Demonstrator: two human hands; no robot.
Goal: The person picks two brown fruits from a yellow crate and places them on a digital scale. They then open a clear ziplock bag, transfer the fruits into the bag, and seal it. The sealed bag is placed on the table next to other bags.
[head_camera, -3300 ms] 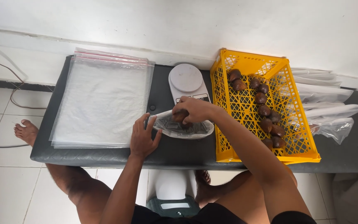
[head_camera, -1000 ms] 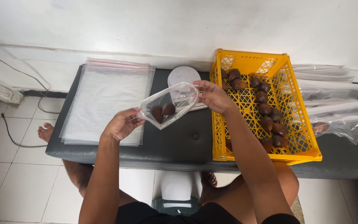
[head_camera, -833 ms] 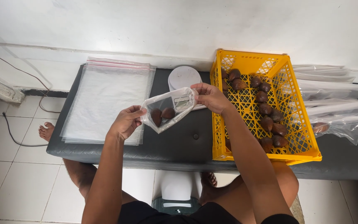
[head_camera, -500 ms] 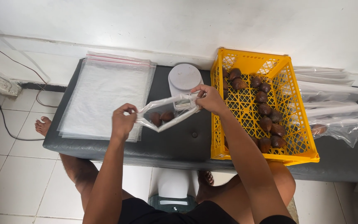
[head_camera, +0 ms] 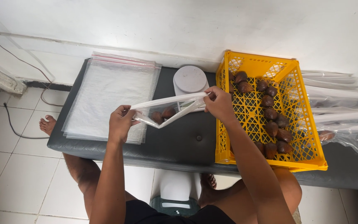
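Stretching a clear plastic bag (head_camera: 167, 111) between them, both hands hold it up above the dark padded tabletop (head_camera: 179, 143): the left hand (head_camera: 121, 123) has its grip closed on the bag's left corner, and the right hand (head_camera: 218, 103) has its grip pinched on the bag's right end, close to the yellow crate (head_camera: 270, 155). A few brown fruits (head_camera: 163, 115) sag in the lowest part of the bag, which hangs clear of the tabletop surface. Just behind the bag sits a round white scale (head_camera: 190, 79), partly covered by the bag's upper edge. To the left, a stack of clear zip bags (head_camera: 110, 93) lies flat, its near edge close to the tabletop's front edge and its right edge just beside the left hand. The crate holds more brown fruits (head_camera: 271, 114) along its middle, and its near rim reaches the tabletop's front edge. Right of the crate lie more plastic bags (head_camera: 340, 110), some filled. Bare tabletop shows in front of the held bag, between the stack and the crate, with a button tuft (head_camera: 199, 137) in it.
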